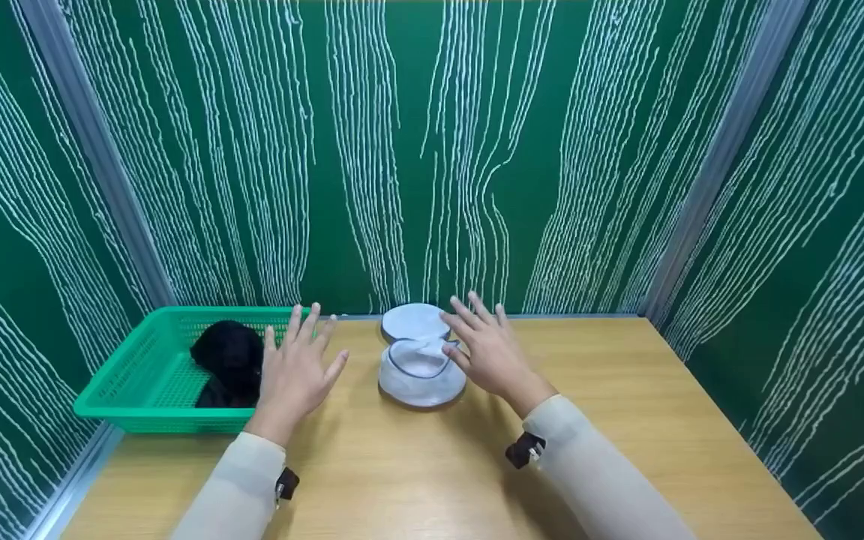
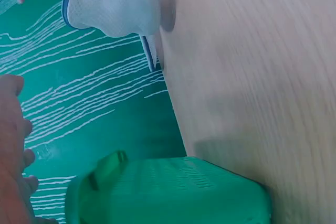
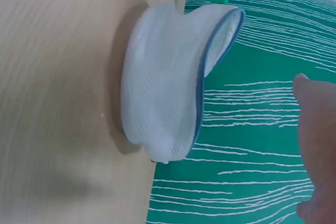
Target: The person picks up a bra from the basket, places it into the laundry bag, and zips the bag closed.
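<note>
A white mesh pouch [image 1: 423,386] with dark blue edging stands on the table, its round lid [image 1: 415,322] folded back toward the rear wall. It looks like a laundry wash bag, and its mouth is partly creased inward. My right hand [image 1: 488,356] hovers at its right side, fingers spread, fingertips overlapping the rim in the head view. My left hand [image 1: 297,375] is raised with fingers fanned out, over the right end of a green basket [image 1: 169,421]. Neither hand holds anything. In the right wrist view the pouch [image 3: 160,77] shows its soft, bulging side wall.
Inside the basket lies a bunched black item [image 1: 229,349], partly hidden behind my left hand. The wooden table [image 1: 417,480] is bounded by green walls [image 1: 537,150] with white wavy lines. Grey metal posts [image 1: 717,172] stand at the corners.
</note>
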`<action>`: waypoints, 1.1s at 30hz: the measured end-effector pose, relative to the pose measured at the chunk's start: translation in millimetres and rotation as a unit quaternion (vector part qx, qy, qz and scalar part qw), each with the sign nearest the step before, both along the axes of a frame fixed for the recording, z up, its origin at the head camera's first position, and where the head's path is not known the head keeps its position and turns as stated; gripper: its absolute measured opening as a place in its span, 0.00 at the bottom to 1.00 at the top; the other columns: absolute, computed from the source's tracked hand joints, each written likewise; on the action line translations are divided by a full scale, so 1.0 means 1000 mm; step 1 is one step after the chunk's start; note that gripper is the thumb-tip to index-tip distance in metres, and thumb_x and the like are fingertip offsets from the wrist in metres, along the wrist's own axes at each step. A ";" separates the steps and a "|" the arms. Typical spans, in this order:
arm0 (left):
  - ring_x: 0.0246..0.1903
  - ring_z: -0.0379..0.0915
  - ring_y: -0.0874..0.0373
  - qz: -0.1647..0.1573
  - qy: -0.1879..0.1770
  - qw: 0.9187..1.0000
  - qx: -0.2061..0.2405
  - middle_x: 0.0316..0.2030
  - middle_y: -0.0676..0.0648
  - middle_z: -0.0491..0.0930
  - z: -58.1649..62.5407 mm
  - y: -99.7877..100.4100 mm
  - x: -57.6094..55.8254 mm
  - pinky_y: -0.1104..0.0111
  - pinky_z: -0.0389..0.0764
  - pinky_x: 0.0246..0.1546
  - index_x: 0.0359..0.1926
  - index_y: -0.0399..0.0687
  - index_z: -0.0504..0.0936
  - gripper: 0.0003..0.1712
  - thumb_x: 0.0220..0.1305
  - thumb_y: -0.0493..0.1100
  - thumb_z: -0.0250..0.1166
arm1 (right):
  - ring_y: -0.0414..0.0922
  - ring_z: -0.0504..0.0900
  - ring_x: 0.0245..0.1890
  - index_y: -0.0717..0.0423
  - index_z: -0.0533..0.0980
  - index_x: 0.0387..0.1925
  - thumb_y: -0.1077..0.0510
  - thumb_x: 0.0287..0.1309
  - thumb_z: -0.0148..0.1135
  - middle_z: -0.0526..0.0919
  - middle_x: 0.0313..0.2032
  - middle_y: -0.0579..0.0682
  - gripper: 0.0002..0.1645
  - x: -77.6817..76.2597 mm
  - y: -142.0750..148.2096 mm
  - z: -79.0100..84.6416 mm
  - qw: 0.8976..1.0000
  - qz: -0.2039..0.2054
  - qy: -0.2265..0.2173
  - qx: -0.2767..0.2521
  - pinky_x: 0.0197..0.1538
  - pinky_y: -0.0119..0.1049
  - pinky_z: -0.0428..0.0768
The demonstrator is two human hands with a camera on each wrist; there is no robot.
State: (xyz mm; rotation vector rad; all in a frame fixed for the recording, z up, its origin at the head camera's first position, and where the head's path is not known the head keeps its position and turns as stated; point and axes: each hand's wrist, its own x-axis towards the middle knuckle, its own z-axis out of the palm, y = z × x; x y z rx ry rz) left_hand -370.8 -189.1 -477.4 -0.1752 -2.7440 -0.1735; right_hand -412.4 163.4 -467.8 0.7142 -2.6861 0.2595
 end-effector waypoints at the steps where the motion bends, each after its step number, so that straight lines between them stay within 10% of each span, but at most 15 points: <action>1: 0.93 0.41 0.40 0.005 -0.002 1.000 0.004 0.92 0.44 0.53 -0.001 0.000 0.000 0.29 0.45 0.88 0.90 0.60 0.64 0.44 0.85 0.73 0.51 | 0.61 0.49 0.93 0.37 0.65 0.88 0.34 0.87 0.56 0.57 0.91 0.48 0.38 0.000 -0.001 -0.002 1.000 0.004 -0.007 0.003 0.89 0.74 0.47; 13: 0.69 0.75 0.34 0.057 -0.041 0.995 0.070 0.72 0.33 0.79 -0.017 -0.009 -0.006 0.33 0.81 0.64 0.77 0.43 0.81 0.33 0.89 0.61 0.56 | 0.67 0.73 0.82 0.44 0.78 0.80 0.50 0.85 0.64 0.80 0.78 0.59 0.28 0.005 -0.011 -0.037 0.992 0.104 -0.071 -0.026 0.83 0.75 0.65; 33: 0.65 0.85 0.32 0.086 -0.124 0.976 0.155 0.72 0.31 0.83 -0.013 -0.015 -0.013 0.36 0.84 0.67 0.81 0.43 0.77 0.28 0.89 0.46 0.56 | 0.46 0.94 0.50 0.49 0.94 0.54 0.63 0.76 0.69 0.96 0.46 0.48 0.14 0.000 -0.041 -0.073 0.978 0.164 -0.125 0.015 0.58 0.43 0.91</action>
